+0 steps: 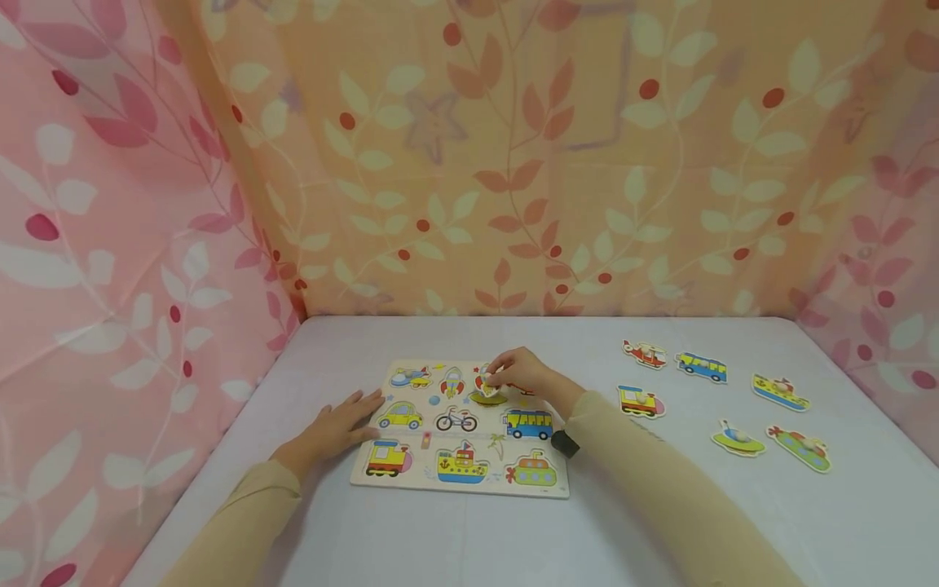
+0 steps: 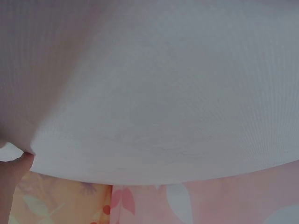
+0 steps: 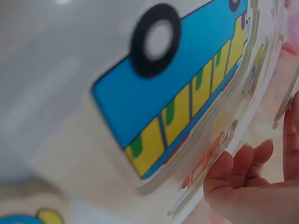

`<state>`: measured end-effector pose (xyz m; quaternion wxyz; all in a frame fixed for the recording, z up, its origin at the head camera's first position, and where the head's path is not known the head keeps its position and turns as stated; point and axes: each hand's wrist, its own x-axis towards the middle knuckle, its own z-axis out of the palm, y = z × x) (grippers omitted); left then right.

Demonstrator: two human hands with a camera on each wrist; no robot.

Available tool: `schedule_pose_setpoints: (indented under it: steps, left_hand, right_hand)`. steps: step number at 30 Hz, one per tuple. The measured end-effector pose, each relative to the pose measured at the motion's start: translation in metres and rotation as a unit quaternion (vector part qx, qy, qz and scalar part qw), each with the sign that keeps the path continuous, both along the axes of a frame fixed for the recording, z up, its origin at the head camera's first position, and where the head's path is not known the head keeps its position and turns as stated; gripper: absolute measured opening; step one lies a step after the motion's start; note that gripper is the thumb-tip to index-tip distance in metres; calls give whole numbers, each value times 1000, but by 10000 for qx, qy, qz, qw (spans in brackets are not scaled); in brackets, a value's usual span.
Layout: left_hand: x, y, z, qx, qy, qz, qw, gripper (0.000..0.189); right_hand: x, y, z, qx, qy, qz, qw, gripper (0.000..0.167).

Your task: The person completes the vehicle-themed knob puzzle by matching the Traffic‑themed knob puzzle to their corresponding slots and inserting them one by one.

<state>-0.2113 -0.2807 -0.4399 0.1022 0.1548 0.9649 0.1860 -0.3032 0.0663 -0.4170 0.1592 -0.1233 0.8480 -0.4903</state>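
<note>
My right hand [image 1: 522,377] pinches a rocket-shaped puzzle piece [image 1: 485,383] over the top row of a wooden peg puzzle board [image 1: 433,434]. The piece overlaps the board's flying saucer picture [image 1: 487,399] and stands just right of its rocket picture [image 1: 452,385]. In the right wrist view, curled fingers [image 3: 243,163] show beside the board, with the large blue bus picture [image 3: 187,88] close by. My left hand [image 1: 333,430] lies at the board's left edge, fingers extended, near the yellow car picture [image 1: 400,416]. Only its fingertip and thumb edge show in the left wrist view.
Loose knobbed pieces lie to the right: a helicopter [image 1: 645,355], bus [image 1: 702,368], train [image 1: 641,401], ship [image 1: 781,392], flying saucer [image 1: 738,440] and submarine [image 1: 800,447]. The white-covered table [image 1: 469,538] is bordered by patterned curtains [image 1: 469,204] at the back and sides.
</note>
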Motion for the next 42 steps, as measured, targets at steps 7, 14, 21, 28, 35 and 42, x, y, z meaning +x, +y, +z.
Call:
schedule_pose_setpoints:
  steps: [7,14,21,28,35,42]
  left_hand:
    - [1,-3,-1,34,29,-5,10000,71]
    - [0,-2,-2,34,-35,18,10000,73]
    - [1,-1,-3,-14,-88,107,9999,73]
    - [0,-1,-4,6,-99,146,9998,73]
    - [1,-2,-4,16,-75,102,9999,73]
    - [1,-1,-1,26,-125,161,9998,73]
  right_hand:
    - [-1,-15,-3,-12,-76,-138,9999,13]
    - [-1,-24,-5,-520,-283,-106,9982,10]
    - [-1,-31,-5,-437,-288,-130,9985,10]
    - [-4,-38,-6,-201,-130,-81,9997,12]
    - [-8,-47,-10,-7,-96,-207,9997,13]
    - [-9,-52,-10,130,19,-271,9995,13]
